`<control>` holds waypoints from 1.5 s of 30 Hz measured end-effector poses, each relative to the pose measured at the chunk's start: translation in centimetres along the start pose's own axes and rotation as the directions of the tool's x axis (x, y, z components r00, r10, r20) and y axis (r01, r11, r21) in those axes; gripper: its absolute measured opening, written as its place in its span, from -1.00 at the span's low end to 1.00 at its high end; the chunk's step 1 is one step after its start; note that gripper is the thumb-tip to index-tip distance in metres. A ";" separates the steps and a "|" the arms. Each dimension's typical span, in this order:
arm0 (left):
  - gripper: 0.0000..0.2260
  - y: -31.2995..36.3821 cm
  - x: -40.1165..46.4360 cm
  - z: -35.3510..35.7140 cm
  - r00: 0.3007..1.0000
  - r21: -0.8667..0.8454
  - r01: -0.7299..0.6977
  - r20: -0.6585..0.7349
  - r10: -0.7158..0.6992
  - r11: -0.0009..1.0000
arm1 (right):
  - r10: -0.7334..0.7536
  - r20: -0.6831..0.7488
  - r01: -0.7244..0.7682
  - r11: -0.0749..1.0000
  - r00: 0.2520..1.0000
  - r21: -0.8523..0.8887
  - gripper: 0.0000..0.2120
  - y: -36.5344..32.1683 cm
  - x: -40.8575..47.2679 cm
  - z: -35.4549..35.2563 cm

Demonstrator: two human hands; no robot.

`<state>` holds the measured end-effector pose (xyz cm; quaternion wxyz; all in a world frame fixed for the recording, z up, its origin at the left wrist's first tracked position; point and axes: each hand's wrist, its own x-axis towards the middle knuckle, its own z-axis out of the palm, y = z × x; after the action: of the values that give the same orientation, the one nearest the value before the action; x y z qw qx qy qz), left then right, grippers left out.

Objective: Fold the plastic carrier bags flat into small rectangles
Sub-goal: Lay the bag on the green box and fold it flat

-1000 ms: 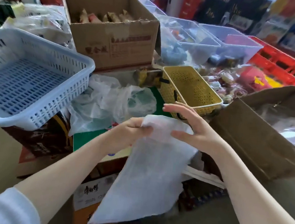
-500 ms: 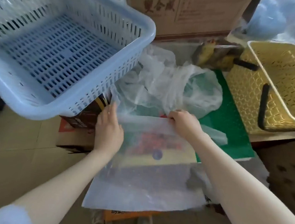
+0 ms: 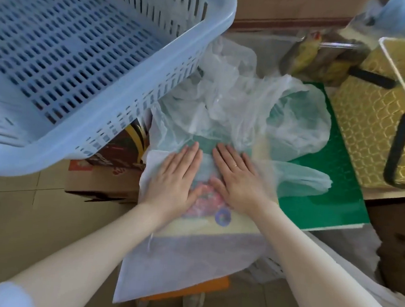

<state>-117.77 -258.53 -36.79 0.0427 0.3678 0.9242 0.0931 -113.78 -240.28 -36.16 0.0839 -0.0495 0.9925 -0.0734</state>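
A translucent white plastic carrier bag lies spread flat on a box top, its lower part hanging over the near edge. My left hand and my right hand press flat on its upper part, palms down, side by side, fingers together and pointing away from me. Neither hand grips anything. A loose pile of crumpled clear plastic bags lies just beyond my fingertips, partly over a green board.
A large light-blue slotted basket overhangs at the upper left. A yellow basket with black handles stands at the right. Cardboard boxes sit beneath and behind, and tiled floor shows at the lower left.
The bag went from hanging in my hands to lying flat on the box. My hands moved from its top corners to the middle, pressing down. The view tilted downward and closer.
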 end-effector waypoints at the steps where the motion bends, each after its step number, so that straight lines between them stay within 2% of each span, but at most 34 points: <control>1: -0.39 0.0 0.0 -0.1 1.000 -0.001 -0.024 -0.007 0.024 1.000 | 0.030 0.067 -0.030 1.000 0.997 0.005 -0.24 0.6 0.5 -0.1; 4: -0.38 0.1 0.6 -0.1 0.998 0.032 -0.061 0.009 0.061 0.998 | 0.087 0.119 -0.087 0.996 0.989 -0.004 -0.27 2.3 2.4 -0.6; 7: -0.26 0.3 1.9 0.0 1.000 0.067 -0.016 0.025 0.015 0.998 | 0.085 0.111 -0.087 0.996 0.990 0.011 -0.35 3.4 4.0 -1.4; 8: -0.25 0.3 2.3 0.1 0.999 0.070 0.004 0.035 -0.006 0.998 | 0.066 0.073 -0.070 0.996 0.995 0.053 -0.39 3.6 4.1 -1.6; 10: -0.27 0.1 2.9 0.3 0.999 0.058 0.020 0.030 -0.022 0.998 | 0.030 -0.124 -0.018 0.995 0.992 0.101 -0.51 3.7 3.1 -2.4; 12: -0.28 0.1 3.1 0.1 0.999 0.040 0.031 0.022 -0.032 0.999 | 0.036 -0.303 -0.024 0.999 0.952 0.042 -0.60 3.8 1.2 -2.9; 14: -0.28 -0.1 3.0 0.1 0.999 0.054 0.025 0.040 -0.027 0.998 | 0.125 -0.207 -0.124 0.992 0.970 0.019 -0.55 4.5 -0.6 -3.3; 16: -0.28 -0.2 2.9 0.1 0.998 0.058 0.019 0.056 -0.022 0.998 | 0.260 0.010 -0.260 0.965 0.966 0.031 -0.43 5.5 -1.4 -3.9; 19: -0.28 -0.2 2.7 -0.3 0.997 0.074 0.036 0.063 -0.041 0.997 | 0.348 0.126 -0.360 0.928 0.929 0.091 -0.36 6.4 -1.2 -5.2; 22: -0.30 0.0 2.4 -0.7 0.995 0.101 0.045 0.082 -0.053 0.994 | 0.420 0.255 -0.430 0.903 0.871 -0.015 -0.41 6.3 -0.4 -6.4; 24: -0.31 -0.1 2.1 -0.8 0.994 0.103 0.042 0.100 -0.053 0.994 | 0.413 0.366 -0.433 0.901 0.834 -0.029 -0.54 6.0 -0.3 -7.0; 27: -0.31 0.0 1.8 -1.3 0.993 0.083 0.049 0.107 -0.058 0.995 | 0.299 0.444 -0.436 0.865 0.845 0.248 -0.79 6.2 -1.0 -8.7; 29: -0.33 0.2 1.7 -2.1 0.997 0.050 0.031 0.064 -0.034 0.998 | 0.231 0.455 -0.453 0.755 0.860 0.474 -0.88 6.5 -1.4 -11.3; 31: -0.39 0.6 1.8 -3.0 1.000 0.018 -0.016 -0.024 0.017 1.000 | 0.172 0.413 -0.420 0.640 0.894 0.644 -0.93 6.7 -1.3 -14.4; 33: -0.48 1.0 2.2 -3.7 0.992 -0.003 -0.057 -0.117 0.056 0.998 | 0.172 0.303 -0.342 0.617 0.937 0.709 -0.87 7.1 -0.2 -16.3; 35: -0.52 1.2 3.0 -3.6 0.985 -0.006 -0.058 -0.161 0.056 0.998 | 0.244 0.208 -0.320 0.706 0.947 0.632 -0.81 7.6 1.8 -16.4; 37: -0.52 1.5 3.9 -3.5 0.994 0.009 -0.023 -0.109 0.023 1.000 | 0.340 0.164 -0.376 0.786 0.926 0.491 -0.71 8.1 3.4 -15.1; 38: -0.50 1.7 4.4 -3.6 0.999 -0.003 0.007 -0.053 -0.007 1.000 | 0.366 0.160 -0.400 0.844 0.917 0.358 -0.65 8.3 4.0 -14.3; 40: -0.39 1.8 4.7 -3.2 0.997 -0.023 0.064 0.046 -0.063 0.998 | 0.364 0.140 -0.365 0.931 0.921 -0.019 -0.55 8.3 4.2 -12.8; 42: -0.28 1.2 4.2 -2.0 0.990 -0.006 0.066 0.123 -0.065 0.998 | 0.357 0.077 -0.332 0.915 0.931 -0.231 -0.40 7.7 3.5 -11.1; 43: -0.23 1.0 3.8 -1.5 0.988 0.009 0.046 0.148 -0.047 0.999 | 0.332 0.026 -0.315 0.915 0.943 -0.253 -0.34 6.8 2.9 -10.2; 45: -0.14 0.8 2.9 -1.0 0.986 0.069 -0.031 0.163 0.019 0.997 | 0.184 -0.095 -0.199 0.963 0.978 -0.184 -0.36 4.4 1.6 -7.5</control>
<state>-119.52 -256.07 -35.64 0.1034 0.3869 0.9158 0.0304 -117.02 -235.05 -29.76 0.0473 0.0418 0.9976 0.0293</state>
